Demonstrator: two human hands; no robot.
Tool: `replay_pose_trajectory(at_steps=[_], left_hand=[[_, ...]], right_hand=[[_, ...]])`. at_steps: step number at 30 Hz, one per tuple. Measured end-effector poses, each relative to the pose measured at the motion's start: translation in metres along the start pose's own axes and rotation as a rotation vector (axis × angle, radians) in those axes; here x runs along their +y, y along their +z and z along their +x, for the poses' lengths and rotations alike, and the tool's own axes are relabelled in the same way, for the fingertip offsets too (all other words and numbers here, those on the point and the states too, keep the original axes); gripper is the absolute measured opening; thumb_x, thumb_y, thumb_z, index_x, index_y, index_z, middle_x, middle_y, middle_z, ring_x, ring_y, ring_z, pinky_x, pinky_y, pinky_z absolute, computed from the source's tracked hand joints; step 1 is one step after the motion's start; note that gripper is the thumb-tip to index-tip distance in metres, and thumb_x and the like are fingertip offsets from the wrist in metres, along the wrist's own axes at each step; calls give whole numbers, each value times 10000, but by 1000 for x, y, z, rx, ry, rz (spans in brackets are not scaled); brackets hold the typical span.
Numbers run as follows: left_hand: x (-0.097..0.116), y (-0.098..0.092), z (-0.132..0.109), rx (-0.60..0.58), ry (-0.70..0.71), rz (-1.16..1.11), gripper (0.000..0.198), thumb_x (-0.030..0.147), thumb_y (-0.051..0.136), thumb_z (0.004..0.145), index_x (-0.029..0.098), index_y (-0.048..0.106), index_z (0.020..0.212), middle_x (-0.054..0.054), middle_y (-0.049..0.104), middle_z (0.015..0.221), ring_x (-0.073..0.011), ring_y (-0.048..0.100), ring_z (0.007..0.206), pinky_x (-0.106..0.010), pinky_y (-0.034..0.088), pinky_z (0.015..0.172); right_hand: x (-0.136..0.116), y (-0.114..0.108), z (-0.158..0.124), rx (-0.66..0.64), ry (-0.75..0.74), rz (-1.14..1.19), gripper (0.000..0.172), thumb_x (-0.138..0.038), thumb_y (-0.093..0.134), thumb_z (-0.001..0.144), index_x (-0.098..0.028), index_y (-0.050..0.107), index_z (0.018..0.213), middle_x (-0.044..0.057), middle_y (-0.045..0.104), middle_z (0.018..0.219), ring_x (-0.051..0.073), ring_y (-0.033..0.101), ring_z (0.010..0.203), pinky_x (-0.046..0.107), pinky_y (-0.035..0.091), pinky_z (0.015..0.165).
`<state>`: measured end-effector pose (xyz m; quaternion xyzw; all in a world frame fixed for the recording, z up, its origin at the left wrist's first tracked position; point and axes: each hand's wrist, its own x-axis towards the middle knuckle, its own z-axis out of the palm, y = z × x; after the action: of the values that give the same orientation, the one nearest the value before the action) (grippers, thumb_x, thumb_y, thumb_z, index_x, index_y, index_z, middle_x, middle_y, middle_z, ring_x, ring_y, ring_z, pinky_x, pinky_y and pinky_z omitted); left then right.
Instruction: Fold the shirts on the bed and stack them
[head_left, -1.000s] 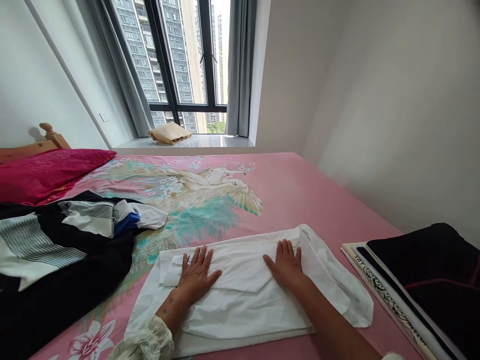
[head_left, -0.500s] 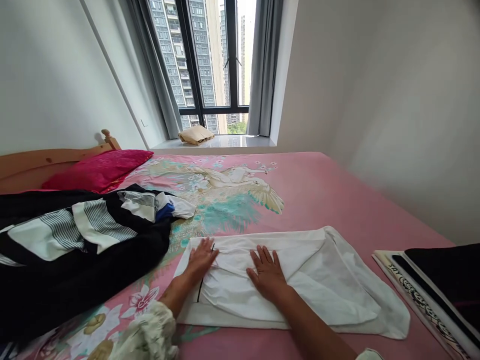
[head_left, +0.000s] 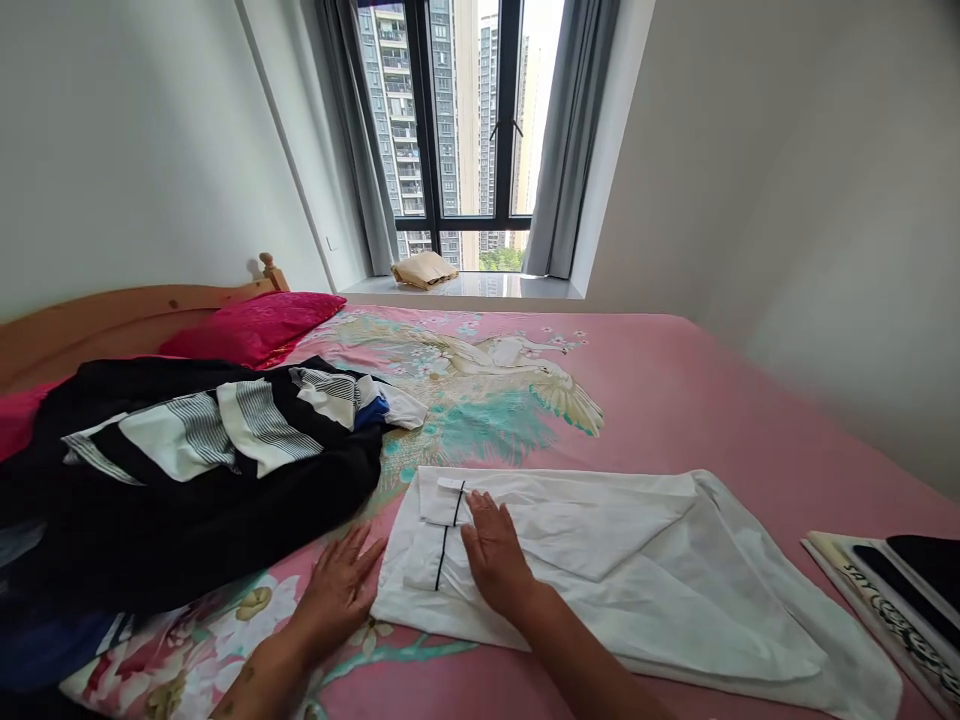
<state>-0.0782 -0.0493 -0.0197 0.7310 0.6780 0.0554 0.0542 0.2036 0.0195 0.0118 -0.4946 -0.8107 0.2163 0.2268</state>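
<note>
A white garment (head_left: pixel 600 540) lies folded flat and long across the bed in front of me, with black stripes near its left end and some wrinkles on top. My right hand (head_left: pixel 495 555) rests palm down on it, just right of the stripes, fingers stretched out. Off the garment's left edge, my left hand (head_left: pixel 341 585) lies over the flowered sheet with its fingers extended. Neither hand grips anything. What kind of garment it is, I cannot tell for certain.
A loose heap of black and striped clothes (head_left: pixel 225 480) covers the left side of the bed. Folded clothes (head_left: pixel 885 590) are stacked at the right. A red pillow (head_left: pixel 255 328) lies by the wooden headboard (head_left: pixel 135 320). The pink bedsheet (head_left: pixel 645 390) reaches the window sill.
My left hand has moved off the white garment to the left, onto the sheet. My right hand has slid left across the cloth toward the stripes. The view has turned slightly left.
</note>
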Motion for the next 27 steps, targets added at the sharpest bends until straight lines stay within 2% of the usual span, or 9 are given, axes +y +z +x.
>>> replay_pose_trajectory(at_steps=[2,4,9,11,15,17,21,24,27], left_hand=[[3,-8,-2,-77,38,-3,557,468,460,827,348,368,1363,-64,236,1505,-309,197,1380,-566,155,1098],[4,-11,-3,-123,78,-14,524,445,421,859,398,310,1370,-24,201,1515,-288,170,1389,-574,140,1097],[2,-3,-4,-46,56,12,494,405,353,897,402,267,1384,-4,254,1502,-248,232,1376,-543,175,1102],[5,-3,-4,-27,48,26,542,464,378,876,369,263,1397,-32,260,1500,-255,247,1371,-534,173,1105],[9,-11,-6,-95,108,31,773,619,518,736,367,234,1410,-68,194,1518,-313,197,1381,-573,150,1091],[12,-11,-6,-98,107,28,764,622,519,732,371,256,1404,-62,200,1518,-313,195,1381,-567,150,1091],[27,6,1,20,-118,57,526,404,404,857,282,393,1368,-54,315,1484,-246,255,1367,-484,175,1106],[48,20,11,113,-295,84,536,294,429,824,207,430,1352,-99,331,1472,-278,277,1354,-516,143,1101],[70,28,28,190,-288,-17,556,275,472,783,157,466,1326,-146,327,1467,-314,256,1358,-520,89,1111]], right_hand=[[-14,19,13,32,20,59,520,-342,207,945,-129,341,1399,81,308,1465,206,206,1379,438,148,1128],[-16,38,28,63,83,90,522,-337,218,942,-110,348,1395,91,318,1459,211,215,1376,434,159,1126],[1,72,48,98,126,103,529,-330,241,935,-78,363,1384,102,336,1449,221,244,1365,418,191,1123],[5,79,47,119,100,88,520,-315,250,932,-75,378,1375,102,354,1440,218,257,1360,418,192,1124],[7,83,43,152,87,99,506,-318,251,934,-100,399,1366,92,393,1419,204,283,1350,414,217,1118],[7,82,43,150,92,111,506,-318,248,934,-103,398,1367,89,398,1417,202,290,1347,412,218,1118],[7,81,43,136,104,121,520,-330,234,938,-85,388,1370,89,379,1429,213,280,1350,415,187,1127],[7,83,43,153,108,136,524,-347,221,944,-97,380,1376,85,377,1430,206,284,1348,411,187,1128],[7,85,43,178,103,151,522,-350,216,946,-103,378,1377,91,384,1426,197,291,1345,410,188,1127]])
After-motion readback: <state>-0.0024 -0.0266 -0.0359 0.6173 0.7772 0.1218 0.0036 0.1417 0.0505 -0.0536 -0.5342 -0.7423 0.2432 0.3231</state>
